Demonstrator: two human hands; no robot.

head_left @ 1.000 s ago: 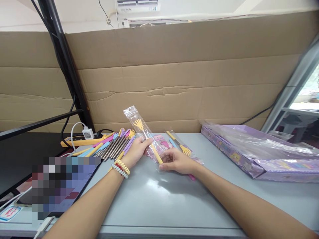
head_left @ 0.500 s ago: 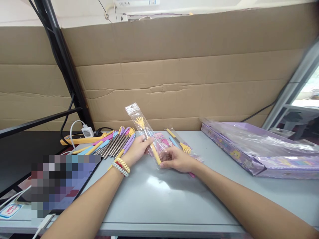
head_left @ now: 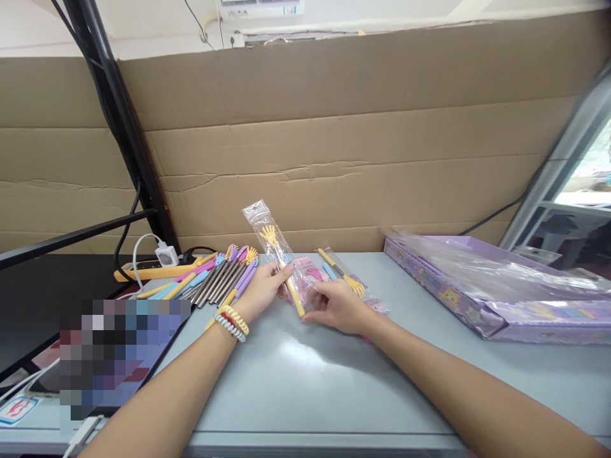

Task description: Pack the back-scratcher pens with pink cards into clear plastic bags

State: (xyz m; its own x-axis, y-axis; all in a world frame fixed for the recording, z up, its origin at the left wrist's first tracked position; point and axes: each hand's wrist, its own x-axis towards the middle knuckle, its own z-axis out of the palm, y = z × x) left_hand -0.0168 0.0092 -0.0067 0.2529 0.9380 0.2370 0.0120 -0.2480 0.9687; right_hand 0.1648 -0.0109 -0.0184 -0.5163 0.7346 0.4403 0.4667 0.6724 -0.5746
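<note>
Tilted in front of me is a yellow back scratcher [head_left: 292, 289] with a small hand-shaped head, inside a clear plastic bag [head_left: 258, 213]. My left hand [head_left: 262, 286] pinches the bag and the scratcher around its middle, thumb on top. At the lower end, the fingers of my right hand [head_left: 337, 305] close on the bag beside the yellow handle. Bagged back scratchers [head_left: 354, 284] in yellow, blue and pink lie on the table just behind my right hand. Left of my left hand, unbagged back scratchers [head_left: 219, 280] with metal shafts and coloured handles lie in a pile.
A purple printed box [head_left: 449, 302] with clear plastic bags [head_left: 468, 261] on it stands at the right. On the left are a tablet [head_left: 138, 362], a power strip with a white charger [head_left: 167, 254] and a black metal post [head_left: 114, 114]. Cardboard [head_left: 334, 152] walls off the back.
The lower end of the yellow back scratcher has swung slightly left. My right hand has shifted a little left with it, while my left hand keeps its grip.
</note>
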